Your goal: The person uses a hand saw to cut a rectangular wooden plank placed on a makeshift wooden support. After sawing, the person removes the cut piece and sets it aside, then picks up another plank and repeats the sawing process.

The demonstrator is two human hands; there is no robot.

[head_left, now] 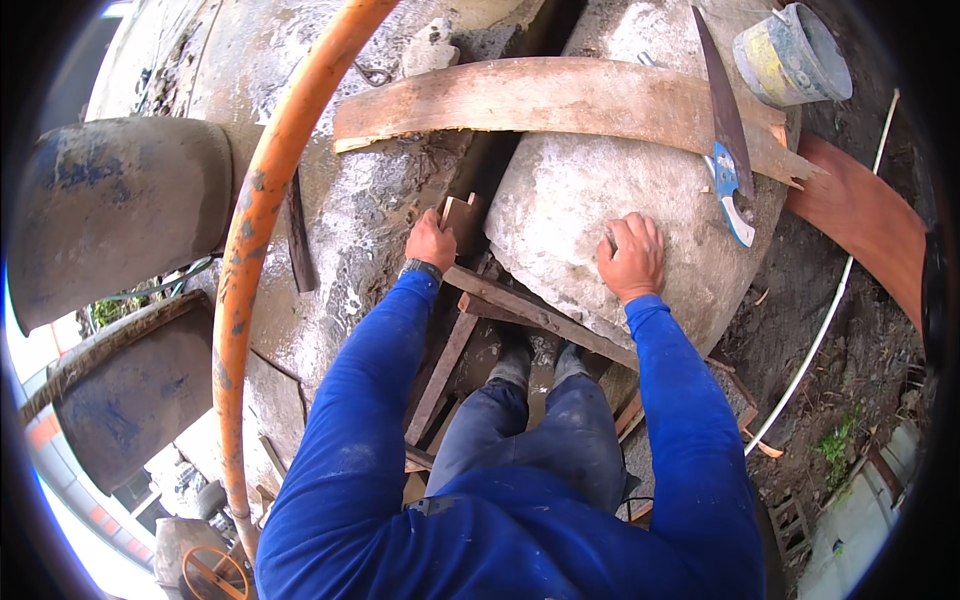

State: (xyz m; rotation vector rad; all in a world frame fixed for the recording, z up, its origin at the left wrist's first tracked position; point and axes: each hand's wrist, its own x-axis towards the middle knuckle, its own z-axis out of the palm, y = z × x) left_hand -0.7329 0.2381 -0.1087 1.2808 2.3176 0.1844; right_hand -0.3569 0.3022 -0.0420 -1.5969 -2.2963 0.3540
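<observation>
My left hand [432, 242] is closed on a small wooden block [460, 216] beside a dark gap left of a whitish concrete slab [560, 200]. My right hand [630, 255] rests open on that slab, fingers bent and apart. Just below the hands, a wooden frame of narrow boards [525, 305] surrounds my booted legs. Across the slab beyond my hands lies a long, thin plank [520, 95] with a splintered right end. A handsaw [730, 180] with a blue and white handle lies over the plank, to the right of my right hand.
An orange pipe [250, 250] arches along the left, near curved, mud-stained grey pieces [120, 220]. A dirty bucket [790, 55] sits at the top right. A reddish curved sheet [860, 220] and a thin white pipe [830, 320] lie on muddy ground at the right.
</observation>
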